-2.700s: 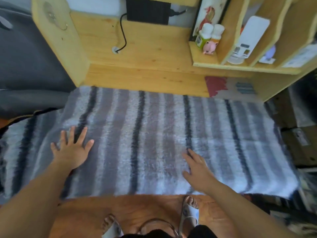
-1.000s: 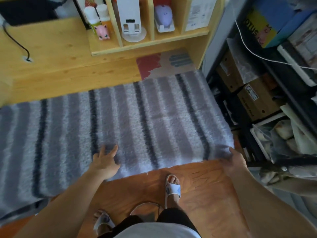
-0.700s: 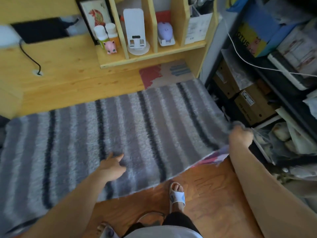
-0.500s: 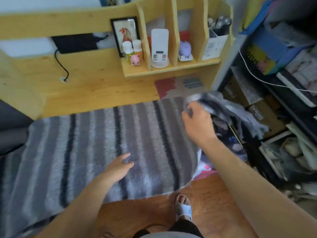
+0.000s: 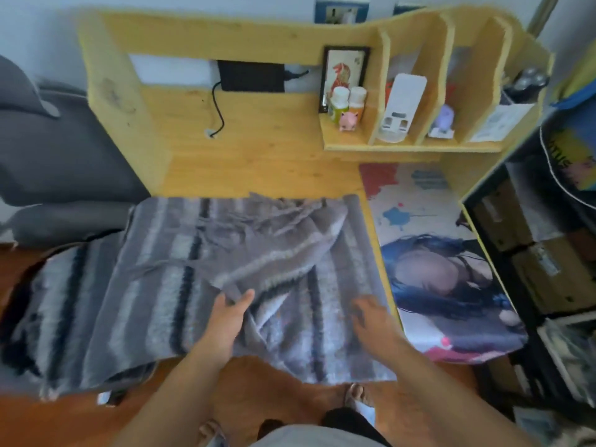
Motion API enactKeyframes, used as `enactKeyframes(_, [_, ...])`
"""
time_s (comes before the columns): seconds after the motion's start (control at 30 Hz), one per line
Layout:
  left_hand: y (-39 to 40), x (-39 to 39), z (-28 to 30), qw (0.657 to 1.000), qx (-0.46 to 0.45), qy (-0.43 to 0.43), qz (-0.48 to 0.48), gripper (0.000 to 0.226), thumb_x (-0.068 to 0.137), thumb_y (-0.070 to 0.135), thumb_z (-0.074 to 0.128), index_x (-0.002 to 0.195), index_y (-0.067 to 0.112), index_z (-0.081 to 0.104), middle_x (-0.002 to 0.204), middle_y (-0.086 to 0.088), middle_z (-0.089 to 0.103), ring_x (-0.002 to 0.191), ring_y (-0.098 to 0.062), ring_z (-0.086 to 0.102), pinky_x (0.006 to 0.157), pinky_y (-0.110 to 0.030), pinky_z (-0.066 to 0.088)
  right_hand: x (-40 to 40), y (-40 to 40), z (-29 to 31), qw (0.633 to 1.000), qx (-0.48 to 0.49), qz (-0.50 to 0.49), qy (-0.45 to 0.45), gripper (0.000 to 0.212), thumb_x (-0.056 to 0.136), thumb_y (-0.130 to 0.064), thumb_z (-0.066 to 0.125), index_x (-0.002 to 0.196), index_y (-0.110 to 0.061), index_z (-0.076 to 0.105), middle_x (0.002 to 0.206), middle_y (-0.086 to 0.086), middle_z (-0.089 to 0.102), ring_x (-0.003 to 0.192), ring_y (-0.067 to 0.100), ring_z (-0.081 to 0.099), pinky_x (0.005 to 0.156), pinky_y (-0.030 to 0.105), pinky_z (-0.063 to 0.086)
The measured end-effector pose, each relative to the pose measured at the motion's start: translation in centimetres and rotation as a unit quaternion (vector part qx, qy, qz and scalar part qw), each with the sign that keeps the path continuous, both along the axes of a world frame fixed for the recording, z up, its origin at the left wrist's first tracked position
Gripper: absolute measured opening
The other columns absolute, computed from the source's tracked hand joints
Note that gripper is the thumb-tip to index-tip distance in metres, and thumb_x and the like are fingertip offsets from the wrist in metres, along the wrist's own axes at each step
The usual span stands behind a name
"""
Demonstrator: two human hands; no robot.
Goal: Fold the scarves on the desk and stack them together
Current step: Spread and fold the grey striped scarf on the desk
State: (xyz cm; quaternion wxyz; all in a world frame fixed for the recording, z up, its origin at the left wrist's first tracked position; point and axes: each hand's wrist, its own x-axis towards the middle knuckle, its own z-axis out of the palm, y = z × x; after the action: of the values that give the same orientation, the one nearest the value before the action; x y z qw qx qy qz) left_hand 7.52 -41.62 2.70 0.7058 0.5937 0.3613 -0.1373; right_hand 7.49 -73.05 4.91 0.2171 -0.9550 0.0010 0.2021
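Floor: reddish-brown wood (image 5: 290,395) nearest the camera; a sandalled foot (image 5: 358,398) stands on it just under the counter edge.
Left hand: left hand (image 5: 227,317) pinches a folded edge of the scarf between thumb and fingers, forearm reaching in from below.
Right hand: right hand (image 5: 371,317) lies released on the scarf near its right edge, fingers spread and relaxed; motion blur hides finer detail.
Scarf: grey, white and black striped scarf (image 5: 161,285) spread across the front of the counter, left end hanging off the left side, near edge drooping over the front. Its right end is folded back over the middle, forming a loose wrinkled fold (image 5: 283,246) with fringe (image 5: 258,208) lying toward the far edge.
Mat: printed mat (image 5: 429,227) with red and blue splashes lies just beside the scarf on the right, near end drooping over the counter front.
Counter: pale wood counter (image 5: 258,156), bare beyond the scarf; a black cable (image 5: 219,114) runs down to a hole in it.
Shelf: raised shelf (image 5: 403,145) at far right carries two small bottles (image 5: 346,103), a pink figurine (image 5: 349,120), a framed picture (image 5: 345,72) and a white device (image 5: 401,108) between upright dividers.
Left background: grey upholstery (image 5: 48,150) beside the counter.
Right background: dark rack holding cardboard boxes (image 5: 548,259).
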Motion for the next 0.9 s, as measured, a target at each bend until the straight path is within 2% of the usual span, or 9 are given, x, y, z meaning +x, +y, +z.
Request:
enactKeyframes(0.13, [-0.3,2.0,-1.3,0.993,0.007,0.094,0.071,0.058,0.077,0.044,0.084,0.123,0.014,0.067,0.111,-0.009,0.074,0.1,-0.034,0.069,0.097,-0.051,0.055,0.4,-4.7,-1.5,0.99,-0.101,-0.035,0.097,0.061,0.096,-0.028,0.053,0.153,-0.028,0.034,0.16,0.007,0.024,0.135,0.037,0.042,0.111,0.042,0.039])
enactKeyframes(0.23, [-0.7,3.2,0.4,0.992,-0.052,0.09,0.075,0.049,0.079,0.018,0.076,0.123,-0.001,0.065,0.105,-0.021,0.071,0.086,-0.034,0.068,0.078,-0.042,0.058,1.1,-4.4,-2.1,0.983,-0.1,-0.031,0.152,0.063,0.101,-0.034,0.048,0.158,-0.036,0.021,0.167,0.008,0.004,0.144,0.04,0.026,0.117,0.041,0.029])
enactKeyframes(0.3, [-1.3,3.8,4.4,0.987,-0.105,0.03,0.114,0.041,0.09,0.016,0.066,0.126,-0.002,0.063,0.108,-0.02,0.072,0.086,-0.033,0.07,0.072,-0.039,0.058,1.6,-3.7,-1.8,0.98,-0.104,-0.047,0.165,0.062,0.101,-0.034,0.046,0.158,-0.037,0.022,0.167,0.009,0.003,0.146,0.041,0.02,0.118,0.039,0.024])
enactKeyframes(0.37, [-0.6,3.6,8.9,0.964,-0.178,-0.098,0.173,0.036,0.104,0.017,0.054,0.14,0.011,0.055,0.123,-0.015,0.071,0.104,-0.034,0.072,0.088,-0.05,0.058,1.8,-3.0,-1.6,0.978,-0.127,-0.045,0.157,0.057,0.102,-0.032,0.046,0.156,-0.036,0.03,0.165,0.008,0.009,0.147,0.041,0.018,0.118,0.041,0.021])
enactKeyframes(0.5, [5.3,-0.5,11.0,0.908,-0.11,-0.239,0.327,0.04,0.103,0.016,0.056,0.142,0.022,0.054,0.132,-0.006,0.068,0.117,-0.027,0.069,0.092,-0.049,0.057,2.6,-1.2,-1.8,0.981,-0.097,-0.091,0.142,0.052,0.102,-0.042,0.041,0.153,-0.038,0.031,0.158,0.013,0.023,0.145,0.037,0.022,0.118,0.048,0.019])
enactKeyframes(0.6, [9.1,-6.1,5.0,0.902,0.005,-0.058,0.428,0.045,0.089,0.025,0.07,0.132,0.019,0.059,0.122,0.001,0.069,0.096,-0.022,0.071,0.08,-0.046,0.061,3.6,0.2,-2.0,0.981,-0.086,-0.09,0.147,0.055,0.099,-0.037,0.041,0.152,-0.044,0.03,0.158,0.011,0.021,0.141,0.039,0.026,0.115,0.045,0.022])
enactKeyframes(0.7, [8.0,-10.9,-0.1,0.904,0.005,0.139,0.405,0.029,0.096,0.012,0.055,0.124,0.012,0.058,0.095,-0.012,0.06,0.071,-0.024,0.056,0.057,-0.035,0.053,4.5,0.9,-2.1,0.974,-0.086,-0.137,0.16,0.058,0.098,-0.03,0.045,0.154,-0.035,0.033,0.162,0.01,0.018,0.141,0.043,0.026,0.114,0.04,0.027])
enactKeyframes(0.8, [5.6,-11.4,-1.3,0.914,-0.078,0.163,0.363,0.026,0.105,0.024,0.046,0.131,0.019,0.05,0.112,-0.014,0.054,0.092,-0.033,0.058,0.073,-0.046,0.047,4.6,1.3,-1.9,0.973,-0.076,-0.157,0.154,0.059,0.096,-0.032,0.048,0.154,-0.031,0.034,0.161,0.009,0.022,0.139,0.043,0.031,0.112,0.039,0.031])
enactKeyframes(0.9, [6.3,-9.3,-2.0,0.934,-0.075,0.108,0.333,0.047,0.1,0.033,0.058,0.142,0.012,0.05,0.132,-0.003,0.056,0.12,-0.031,0.059,0.089,-0.041,0.049,4.1,1.4,-1.8,0.975,-0.077,-0.146,0.151,0.066,0.095,-0.034,0.049,0.157,-0.03,0.026,0.162,0.009,0.02,0.14,0.043,0.029,0.112,0.042,0.03])
